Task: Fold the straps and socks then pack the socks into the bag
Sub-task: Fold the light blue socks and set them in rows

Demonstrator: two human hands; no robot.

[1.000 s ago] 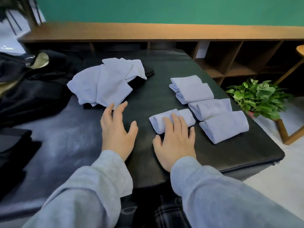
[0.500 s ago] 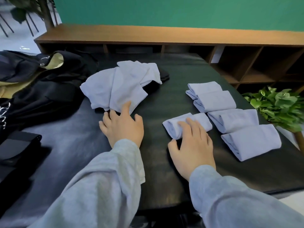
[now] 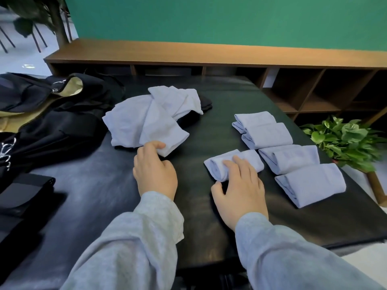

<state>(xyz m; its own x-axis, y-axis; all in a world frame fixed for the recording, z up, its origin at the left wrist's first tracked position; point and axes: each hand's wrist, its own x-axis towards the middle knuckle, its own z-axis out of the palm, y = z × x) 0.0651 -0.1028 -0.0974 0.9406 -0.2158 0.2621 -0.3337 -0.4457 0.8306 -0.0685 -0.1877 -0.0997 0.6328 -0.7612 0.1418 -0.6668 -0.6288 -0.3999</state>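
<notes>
Table (image 3: 88,201), big and dark, held everything. Black bag (image 3: 52,122) lay at its left side. Loose pile of pale blue socks (image 3: 146,118) sat in the middle, and four folded socks (image 3: 289,155) lay in a row on the right. The left hand (image 3: 155,172) pinched a corner of the pile. The right hand (image 3: 240,189) rested with straight fingers on a small rolled sock (image 3: 217,170), perhaps pressing it.
</notes>
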